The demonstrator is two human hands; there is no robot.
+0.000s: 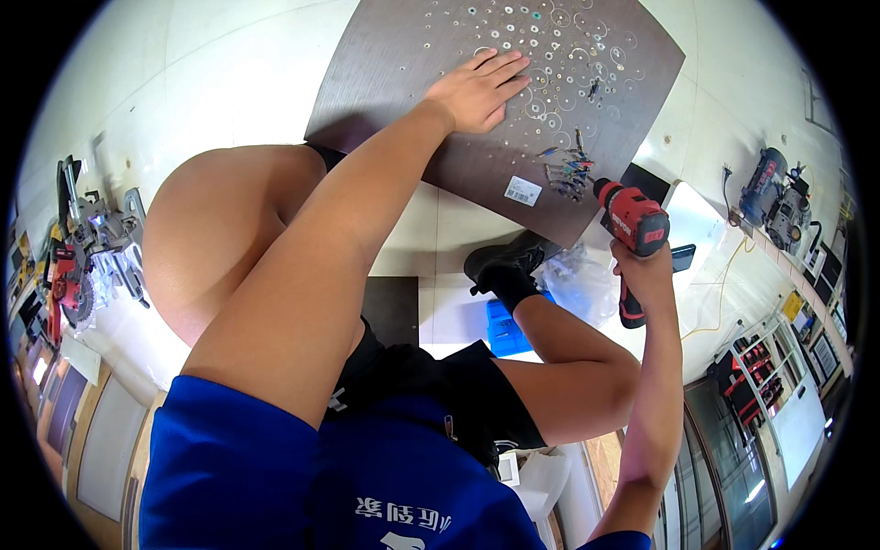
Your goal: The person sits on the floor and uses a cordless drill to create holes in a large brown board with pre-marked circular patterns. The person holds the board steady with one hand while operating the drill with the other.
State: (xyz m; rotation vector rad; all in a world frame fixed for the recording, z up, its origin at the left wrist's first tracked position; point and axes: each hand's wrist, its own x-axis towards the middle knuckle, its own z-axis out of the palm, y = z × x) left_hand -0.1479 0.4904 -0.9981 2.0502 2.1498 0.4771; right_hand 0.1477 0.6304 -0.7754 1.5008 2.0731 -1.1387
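A dark brown wooden board (385,101), dotted with many drilled holes, ring-shaped scores and small fasteners, lies before me. My left hand (479,90) rests flat on it, fingers stretched toward the holes. In my right hand (643,272) is a red and black cordless drill (632,217), gripped by its handle. The drill's front end points left at the board's near right part, close to a cluster of small screws or bits (570,171) with coloured parts. Whether its tip touches the board I cannot tell. A white label (522,191) is stuck near the board's front edge.
My black shoe (504,261) is by the board's near edge, with a blue case (507,327) and clear plastic (582,280) nearby. A dark phone (683,258) lies right of the drill. Power tools stand at far right (777,197), and a saw (73,284) at left.
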